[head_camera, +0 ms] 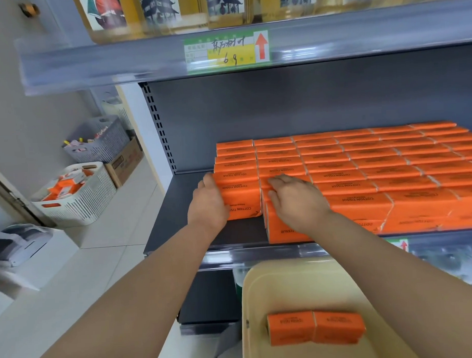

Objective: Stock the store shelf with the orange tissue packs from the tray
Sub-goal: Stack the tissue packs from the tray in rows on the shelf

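Orange tissue packs (363, 171) fill the grey shelf (182, 207) in several rows, from its right side almost to its left end. My left hand (207, 204) presses flat against the left side of the leftmost front pack (242, 198). My right hand (297, 200) lies palm down on top of the front pack of the second row (283, 232), fingers spread. Below the shelf, a cream tray (286, 284) holds two orange packs (316, 327) side by side.
The shelf above (358, 38) carries yellow boxes and a price label (226, 52). On the floor at left stand a white basket (80, 197) with orange packs, a grey basket (99, 140) and a cardboard box (126, 162). Bare shelf lies left of the packs.
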The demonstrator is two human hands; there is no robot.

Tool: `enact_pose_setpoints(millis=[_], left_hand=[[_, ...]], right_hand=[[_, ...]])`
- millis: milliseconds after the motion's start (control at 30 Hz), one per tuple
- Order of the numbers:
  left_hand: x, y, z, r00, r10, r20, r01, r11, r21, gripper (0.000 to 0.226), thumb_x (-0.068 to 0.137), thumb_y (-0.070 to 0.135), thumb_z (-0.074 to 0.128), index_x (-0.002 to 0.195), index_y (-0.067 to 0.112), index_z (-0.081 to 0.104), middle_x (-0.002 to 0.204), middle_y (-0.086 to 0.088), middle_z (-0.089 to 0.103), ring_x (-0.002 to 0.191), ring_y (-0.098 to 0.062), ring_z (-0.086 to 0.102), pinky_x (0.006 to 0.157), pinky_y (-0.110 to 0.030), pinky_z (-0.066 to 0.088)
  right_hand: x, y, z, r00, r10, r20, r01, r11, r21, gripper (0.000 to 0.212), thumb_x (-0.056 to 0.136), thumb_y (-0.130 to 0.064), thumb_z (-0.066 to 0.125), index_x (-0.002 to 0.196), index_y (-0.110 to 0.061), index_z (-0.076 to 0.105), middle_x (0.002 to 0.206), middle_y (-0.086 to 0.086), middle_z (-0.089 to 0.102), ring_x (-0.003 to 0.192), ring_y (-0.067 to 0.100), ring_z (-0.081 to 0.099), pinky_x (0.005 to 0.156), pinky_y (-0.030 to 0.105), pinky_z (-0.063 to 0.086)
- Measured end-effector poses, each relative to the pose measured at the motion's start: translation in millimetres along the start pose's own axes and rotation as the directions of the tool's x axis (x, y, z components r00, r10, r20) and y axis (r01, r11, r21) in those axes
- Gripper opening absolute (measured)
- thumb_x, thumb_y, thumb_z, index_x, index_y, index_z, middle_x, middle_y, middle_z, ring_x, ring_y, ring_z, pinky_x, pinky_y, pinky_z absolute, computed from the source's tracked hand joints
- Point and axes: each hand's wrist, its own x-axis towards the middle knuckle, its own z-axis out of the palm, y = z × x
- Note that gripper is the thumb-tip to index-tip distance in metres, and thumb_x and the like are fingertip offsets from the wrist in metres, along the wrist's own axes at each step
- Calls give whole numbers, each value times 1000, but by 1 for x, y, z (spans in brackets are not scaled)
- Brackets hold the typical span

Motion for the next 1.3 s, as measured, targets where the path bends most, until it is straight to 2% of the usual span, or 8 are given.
enact_pose_setpoints(millis=[100,267,500,700,833,967,1133,1300], left_hand=[[-12,11,-7,997,54,-55,-52,998,36,44,83,0,57,123,6,40,120,-12,50,109,-28,48,72,-33,43],[-41,33,-16,977,155,-144,-148,987,55,55,84,3,56,135,10,38,131,-7,48,121,-26,40,81,-38,50],[-100,60,8,894,420,-155,-428,903,-23,39,85,1,53,122,14,55,119,-3,57,111,-22,49,75,-29,41],[-145,69,56,806,589,59,-589,808,-13,36,84,-2,51,115,14,58,111,-3,57,107,-23,50,81,-33,46],[-167,65,91,834,433,342,-484,871,78,45,85,2,49,127,19,50,125,1,53,117,-19,48,88,-33,47],[-176,56,119,814,167,556,-300,941,156,39,86,6,48,125,15,52,127,-6,53,119,-26,50,94,-37,46],[-176,42,141,750,-17,661,-231,930,286,33,87,13,54,120,12,53,125,-12,56,116,-30,56,93,-38,46],[-179,29,162,730,-96,676,-181,928,326,33,90,13,50,123,14,49,126,-11,56,117,-29,56,94,-39,46]], right_hand=[[-14,2,-3,999,-14,-39,14,1000,1,38,99,-25,35,133,-18,49,133,3,53,122,26,47,101,41,37],[-48,8,-6,986,-51,-158,53,999,11,28,96,-22,45,120,-19,60,116,3,61,113,27,51,94,41,39],[-109,29,7,942,-142,-303,152,988,8,26,72,-1,66,91,-19,70,89,2,63,84,29,58,66,36,48],[-143,55,35,967,-120,-225,118,993,-23,28,64,2,68,83,-19,71,77,1,62,74,28,60,59,34,44],[-166,73,63,999,-12,47,14,999,-41,34,80,-5,55,104,-24,69,102,-1,64,101,22,58,79,35,44],[-185,92,95,954,101,281,-87,994,-59,36,87,-13,47,117,-29,60,116,-4,59,114,19,50,89,33,40],[-196,107,126,884,214,415,-205,976,-68,35,88,-16,45,119,-31,54,118,1,55,113,26,53,87,33,45],[-199,111,155,881,233,413,-198,972,-127,40,86,-12,47,124,-26,48,123,-1,50,120,22,45,93,33,39]])
